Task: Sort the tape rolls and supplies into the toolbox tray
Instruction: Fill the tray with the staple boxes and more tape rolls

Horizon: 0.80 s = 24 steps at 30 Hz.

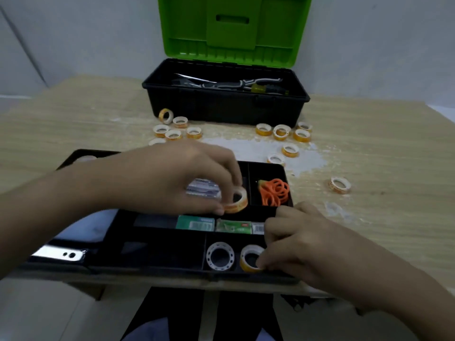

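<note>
A black toolbox tray (162, 254) lies on the table's near edge. My left hand (172, 178) hovers over its middle and pinches a small orange-edged tape roll (236, 200) between thumb and fingers. In the tray's front right compartment my right hand (293, 242) grips a second tape roll (248, 258) with its fingertips. A white-cored roll (219, 255) lies flat just left of it. Orange rubber bands (275, 191) fill the back right compartment. Green boxes (214, 225) lie in the middle strip.
Several loose tape rolls lie on the table in a left cluster (173, 130), a right cluster (283, 132) and one apart (340, 185). Behind them stands the open black toolbox (225, 104) with its green lid (234, 28) up. A white stain (261, 150) marks the wood.
</note>
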Motion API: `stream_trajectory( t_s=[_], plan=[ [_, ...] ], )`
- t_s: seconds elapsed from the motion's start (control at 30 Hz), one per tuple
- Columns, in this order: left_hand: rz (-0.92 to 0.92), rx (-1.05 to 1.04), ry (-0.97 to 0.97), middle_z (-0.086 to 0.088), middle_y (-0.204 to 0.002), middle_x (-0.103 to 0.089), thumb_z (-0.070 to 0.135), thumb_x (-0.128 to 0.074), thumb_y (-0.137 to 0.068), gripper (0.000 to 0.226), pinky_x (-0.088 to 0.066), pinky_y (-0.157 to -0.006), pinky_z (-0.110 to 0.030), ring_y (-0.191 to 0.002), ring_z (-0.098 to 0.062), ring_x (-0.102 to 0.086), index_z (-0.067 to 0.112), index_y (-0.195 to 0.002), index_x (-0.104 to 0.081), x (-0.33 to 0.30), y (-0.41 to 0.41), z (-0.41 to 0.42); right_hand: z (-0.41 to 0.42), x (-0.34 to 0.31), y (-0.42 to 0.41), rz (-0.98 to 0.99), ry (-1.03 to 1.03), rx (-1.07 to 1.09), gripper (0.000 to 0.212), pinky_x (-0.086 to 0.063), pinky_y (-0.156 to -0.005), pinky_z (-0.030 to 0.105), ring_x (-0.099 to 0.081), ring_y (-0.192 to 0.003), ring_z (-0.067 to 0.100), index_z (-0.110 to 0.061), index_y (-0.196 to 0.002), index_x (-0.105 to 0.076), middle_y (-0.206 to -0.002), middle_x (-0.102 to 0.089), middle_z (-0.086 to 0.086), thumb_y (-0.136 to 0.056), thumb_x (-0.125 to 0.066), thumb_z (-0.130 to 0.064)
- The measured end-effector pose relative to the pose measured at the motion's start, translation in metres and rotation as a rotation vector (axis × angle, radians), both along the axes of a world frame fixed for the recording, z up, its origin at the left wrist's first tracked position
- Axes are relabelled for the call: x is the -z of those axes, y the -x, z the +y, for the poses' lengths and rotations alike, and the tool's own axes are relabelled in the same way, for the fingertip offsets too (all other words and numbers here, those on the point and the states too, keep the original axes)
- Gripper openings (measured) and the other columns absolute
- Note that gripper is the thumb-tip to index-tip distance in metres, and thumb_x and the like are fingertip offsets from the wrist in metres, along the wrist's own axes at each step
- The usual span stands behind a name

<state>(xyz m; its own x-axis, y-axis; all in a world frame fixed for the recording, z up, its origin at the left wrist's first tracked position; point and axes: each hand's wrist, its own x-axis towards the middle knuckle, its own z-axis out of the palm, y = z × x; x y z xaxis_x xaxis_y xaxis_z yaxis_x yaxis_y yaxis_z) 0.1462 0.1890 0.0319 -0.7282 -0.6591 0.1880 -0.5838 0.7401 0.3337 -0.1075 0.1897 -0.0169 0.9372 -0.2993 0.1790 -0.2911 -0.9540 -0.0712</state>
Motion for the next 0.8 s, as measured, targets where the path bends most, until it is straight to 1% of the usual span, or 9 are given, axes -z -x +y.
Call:
stream_trajectory(
  t_s=[0.03, 0.1, 0.2, 0.3, 0.4, 0.5, 0.6, 0.7, 0.8],
  plan=[
    [-0.002, -0.012, -0.003, 0.017, -0.113, -0.059, 0.042, -0.06, -0.084, 0.013, -0.044, -0.081, -0.013, -0.097, 0.007, -0.056, 0.031, -0.088, -0.067, 0.005, -0.006, 0.009, 0.001, 0.001, -0.006, 0.019, 0.03, -0.001, 0.02, -0.04, -0.063, 0.027, -0.041, -0.073, 0.007, -0.038, -0.078, -0.07, -0.072, -0.048, -0.014, -0.081, -0.051, -0.032],
    [-0.007, -0.039, -0.002, 0.019, -0.113, -0.057, 0.043, -0.059, -0.083, 0.013, -0.041, -0.082, -0.009, -0.099, 0.009, -0.054, 0.033, -0.087, -0.067, 0.013, -0.014, 0.018, 0.002, 0.002, -0.014, 0.042, 0.035, 0.006, 0.016, -0.045, -0.057, 0.03, -0.043, -0.07, 0.008, -0.038, -0.076, -0.071, -0.069, -0.05, -0.014, -0.077, -0.057, -0.03],
    [0.001, -0.045, 0.0, 0.02, -0.113, -0.054, 0.046, -0.058, -0.083, 0.015, -0.043, -0.083, -0.012, -0.103, 0.006, -0.054, 0.035, -0.088, -0.068, 0.019, -0.015, 0.025, 0.002, -0.007, -0.015, 0.026, -0.038, 0.013, 0.011, -0.044, -0.059, 0.028, -0.045, -0.074, 0.005, -0.036, -0.082, -0.071, -0.073, -0.054, -0.014, -0.073, -0.066, -0.031],
    [-0.01, -0.001, 0.047, 0.016, -0.109, -0.053, 0.046, -0.058, -0.085, 0.017, -0.043, -0.08, -0.019, -0.098, -0.001, -0.053, 0.035, -0.091, -0.069, 0.019, -0.004, 0.027, 0.0, -0.032, 0.001, -0.149, -0.196, 0.15, 0.016, -0.044, -0.064, 0.024, -0.054, -0.074, -0.001, -0.026, -0.084, -0.071, -0.078, -0.061, -0.013, -0.083, -0.058, -0.035],
    [-0.057, 0.081, 0.147, 0.011, -0.098, -0.053, 0.044, -0.063, -0.084, 0.015, -0.04, -0.074, -0.03, -0.088, -0.002, -0.047, 0.033, -0.088, -0.071, 0.019, 0.021, 0.024, 0.0, -0.045, 0.024, -0.367, -0.214, 0.297, 0.018, -0.044, -0.064, 0.016, -0.061, -0.071, 0.004, -0.023, -0.082, -0.071, -0.075, -0.063, -0.013, -0.083, -0.057, -0.034],
    [-0.107, 0.163, 0.22, 0.011, -0.088, -0.046, 0.04, -0.069, -0.08, 0.009, -0.043, -0.069, -0.037, -0.084, -0.003, -0.042, 0.034, -0.084, -0.073, 0.023, 0.048, 0.017, 0.002, -0.038, 0.04, -0.434, -0.222, 0.421, 0.018, -0.044, -0.066, 0.016, -0.062, -0.072, 0.006, -0.025, -0.082, -0.07, -0.074, -0.062, -0.013, -0.082, -0.057, -0.037],
    [-0.149, 0.22, 0.245, 0.012, -0.083, -0.037, 0.037, -0.07, -0.076, 0.008, -0.033, -0.068, -0.032, -0.083, -0.006, -0.039, 0.033, -0.08, -0.074, 0.032, 0.063, 0.011, 0.0, -0.024, 0.051, -0.46, -0.288, 0.509, 0.017, -0.044, -0.072, 0.009, -0.064, -0.073, 0.006, -0.027, -0.08, -0.071, -0.077, -0.067, -0.012, -0.082, -0.059, -0.038],
    [-0.229, 0.221, 0.257, 0.01, -0.082, -0.042, 0.038, -0.066, -0.076, 0.01, -0.023, -0.064, -0.03, -0.082, -0.008, -0.037, 0.033, -0.078, -0.075, 0.04, 0.069, 0.009, -0.009, -0.01, 0.063, -0.488, -0.321, 0.618, 0.007, -0.043, -0.067, 0.008, -0.064, -0.074, 0.006, -0.025, -0.077, -0.072, -0.08, -0.069, -0.012, -0.083, -0.068, -0.028],
    [-0.321, 0.221, 0.246, 0.012, -0.084, -0.035, 0.04, -0.06, -0.08, 0.015, -0.018, -0.065, -0.029, -0.084, -0.007, -0.035, 0.036, -0.08, -0.074, 0.041, 0.07, 0.01, -0.029, 0.002, 0.075, -0.522, -0.282, 0.755, 0.008, -0.043, -0.067, 0.008, -0.061, -0.079, 0.008, -0.018, -0.078, -0.072, -0.074, -0.068, -0.007, -0.081, -0.069, -0.012]
  ],
)
